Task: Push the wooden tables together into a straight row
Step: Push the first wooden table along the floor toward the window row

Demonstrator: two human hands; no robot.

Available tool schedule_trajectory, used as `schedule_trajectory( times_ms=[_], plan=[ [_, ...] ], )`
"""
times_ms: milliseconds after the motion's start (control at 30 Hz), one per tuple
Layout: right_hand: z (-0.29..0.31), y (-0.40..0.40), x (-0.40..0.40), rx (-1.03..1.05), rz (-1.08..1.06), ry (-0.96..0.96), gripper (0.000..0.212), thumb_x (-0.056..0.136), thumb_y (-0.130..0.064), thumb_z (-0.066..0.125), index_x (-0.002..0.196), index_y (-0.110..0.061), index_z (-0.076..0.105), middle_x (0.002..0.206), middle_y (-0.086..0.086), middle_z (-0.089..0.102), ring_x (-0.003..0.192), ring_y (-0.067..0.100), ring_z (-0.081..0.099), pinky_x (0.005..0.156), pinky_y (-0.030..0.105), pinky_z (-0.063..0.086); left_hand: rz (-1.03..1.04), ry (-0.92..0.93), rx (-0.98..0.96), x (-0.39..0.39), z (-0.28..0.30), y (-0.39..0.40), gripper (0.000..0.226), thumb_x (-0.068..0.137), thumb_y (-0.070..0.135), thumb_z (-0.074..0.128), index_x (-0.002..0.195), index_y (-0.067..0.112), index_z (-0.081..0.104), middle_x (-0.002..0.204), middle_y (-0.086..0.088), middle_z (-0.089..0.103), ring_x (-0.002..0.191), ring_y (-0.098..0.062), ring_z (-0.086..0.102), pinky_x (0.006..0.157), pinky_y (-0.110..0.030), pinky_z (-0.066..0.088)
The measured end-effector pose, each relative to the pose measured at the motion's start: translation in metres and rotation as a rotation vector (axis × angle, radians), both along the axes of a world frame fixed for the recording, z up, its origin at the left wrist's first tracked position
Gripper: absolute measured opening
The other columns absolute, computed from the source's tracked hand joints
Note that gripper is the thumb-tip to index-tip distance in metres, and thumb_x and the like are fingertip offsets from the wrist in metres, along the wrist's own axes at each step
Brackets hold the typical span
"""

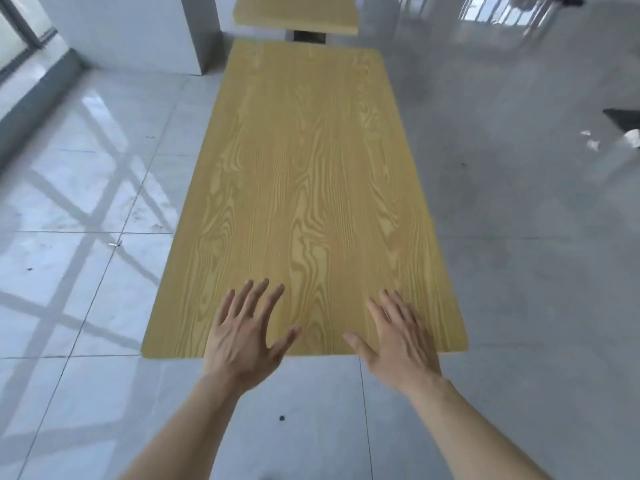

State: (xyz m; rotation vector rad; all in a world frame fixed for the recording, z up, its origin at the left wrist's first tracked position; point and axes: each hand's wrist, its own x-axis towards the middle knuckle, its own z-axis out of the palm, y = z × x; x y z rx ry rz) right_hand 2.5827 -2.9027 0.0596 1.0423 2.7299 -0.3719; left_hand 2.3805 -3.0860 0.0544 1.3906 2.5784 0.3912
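A long wooden table [304, 174] with yellow grain stretches away from me down the middle of the view. A second wooden table [294, 12] stands beyond its far end, with a narrow gap between them and set slightly to the left. My left hand [244, 337] and my right hand [398, 337] hover over the near edge of the long table, palms down, fingers spread, holding nothing. Whether the palms touch the tabletop I cannot tell.
A white pillar [138, 29] stands at the far left beside the tables. Glossy grey floor tiles [86, 220] surround them. A dark object [623, 121] and white scraps lie on the floor at the right edge. A window frame runs along the far left.
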Motion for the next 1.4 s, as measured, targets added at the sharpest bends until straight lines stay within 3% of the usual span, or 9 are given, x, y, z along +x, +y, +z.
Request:
schedule_trajectory(
  times_ms=[300,433,667,1400],
  plan=[
    [-0.067,0.019,0.017,0.141,0.024,0.098,0.093,0.093,-0.082,0.004,0.164,-0.024,0.022,0.174,0.006,0.012,0.16,0.024,0.005,0.129,0.045,0.008,0.043,0.06,0.049,0.0,-0.074,-0.005,0.08,0.094,0.078,0.03,0.16,0.031,0.031,0.17,0.0,0.025,0.16,-0.026,0.011,0.129,-0.049,0.006],
    [-0.074,0.037,0.0,0.176,0.025,0.127,0.089,0.096,-0.079,0.006,0.164,-0.024,0.021,0.173,0.009,0.012,0.16,0.027,0.007,0.129,0.048,0.009,0.081,0.092,0.043,-0.007,-0.077,0.002,0.079,0.095,0.077,0.03,0.16,0.032,0.029,0.17,0.001,0.025,0.159,-0.024,0.012,0.129,-0.05,0.007],
    [-0.083,0.04,-0.002,0.226,0.046,0.225,0.078,0.101,-0.068,0.025,0.159,-0.019,0.038,0.168,0.014,0.028,0.158,0.032,0.019,0.127,0.053,0.017,0.115,0.128,0.052,-0.007,-0.078,0.006,0.076,0.094,0.073,0.037,0.158,0.032,0.037,0.166,0.002,0.033,0.158,-0.024,0.02,0.127,-0.052,0.015],
    [-0.085,0.151,-0.102,0.26,0.068,0.292,0.075,0.102,-0.066,0.026,0.155,-0.017,0.045,0.165,0.014,0.035,0.156,0.032,0.026,0.125,0.054,0.023,0.149,0.184,0.074,-0.102,-0.082,0.111,0.073,0.093,0.071,0.04,0.155,0.032,0.042,0.164,0.003,0.038,0.156,-0.024,0.025,0.126,-0.052,0.017]
  ],
)
